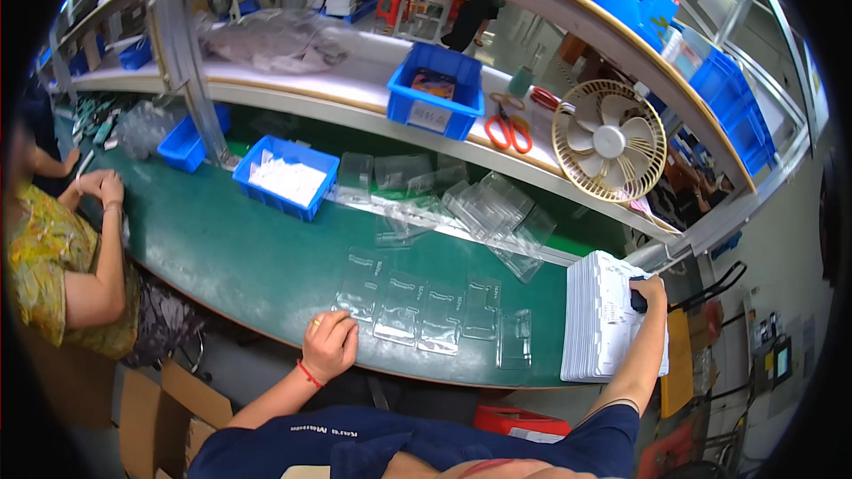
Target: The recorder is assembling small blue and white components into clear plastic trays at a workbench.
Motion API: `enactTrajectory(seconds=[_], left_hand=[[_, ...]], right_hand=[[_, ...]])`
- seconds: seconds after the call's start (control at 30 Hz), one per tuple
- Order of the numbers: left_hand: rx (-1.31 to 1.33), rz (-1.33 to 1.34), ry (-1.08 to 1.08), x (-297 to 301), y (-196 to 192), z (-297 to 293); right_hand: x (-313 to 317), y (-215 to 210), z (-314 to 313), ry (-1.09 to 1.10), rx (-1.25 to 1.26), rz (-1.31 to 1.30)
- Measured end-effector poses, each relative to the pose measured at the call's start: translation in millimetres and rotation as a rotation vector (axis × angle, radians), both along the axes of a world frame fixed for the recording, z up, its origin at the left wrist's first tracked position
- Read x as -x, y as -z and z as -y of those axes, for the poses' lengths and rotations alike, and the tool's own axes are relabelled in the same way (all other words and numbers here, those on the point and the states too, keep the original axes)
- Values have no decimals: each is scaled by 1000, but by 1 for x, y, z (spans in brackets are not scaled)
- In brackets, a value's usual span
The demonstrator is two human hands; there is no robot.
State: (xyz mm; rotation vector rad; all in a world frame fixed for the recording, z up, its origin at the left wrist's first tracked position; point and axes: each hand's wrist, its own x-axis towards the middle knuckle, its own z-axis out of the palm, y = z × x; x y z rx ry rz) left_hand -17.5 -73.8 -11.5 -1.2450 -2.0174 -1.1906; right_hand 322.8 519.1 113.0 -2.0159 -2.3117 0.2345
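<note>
Navy shirt (426, 439) nearest; left hand (329, 348) half-curled at a clear, moulded tray (358, 279), grip hard to tell; right hand (654, 289) closed on a dark object (637, 295) over white trays (599, 315).

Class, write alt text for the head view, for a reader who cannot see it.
A person's right hand touches a dark object atop stacked white trays; the left hand sits beside five laid-out clear plastic trays on a green workbench. Behind: blue bins and a fan.

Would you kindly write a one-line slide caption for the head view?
Green workbench: right hand at dark object atop stacked white trays, left hand by five clear plastic trays.
</note>
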Motion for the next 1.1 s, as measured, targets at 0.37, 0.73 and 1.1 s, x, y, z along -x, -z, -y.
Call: enactTrajectory(seconds=[0.37, 0.73, 1.1], left_hand=[[-68, 50, 66, -3, -2, 8], [-337, 1862, 1310, -48, -15, -72], [-348, 1896, 1064, -18, -22, -12]], right_hand=[[33, -49, 101, 27, -522, 179], [217, 34, 384, -798, 633, -1000], [256, 51, 432, -898, 867, -999]])
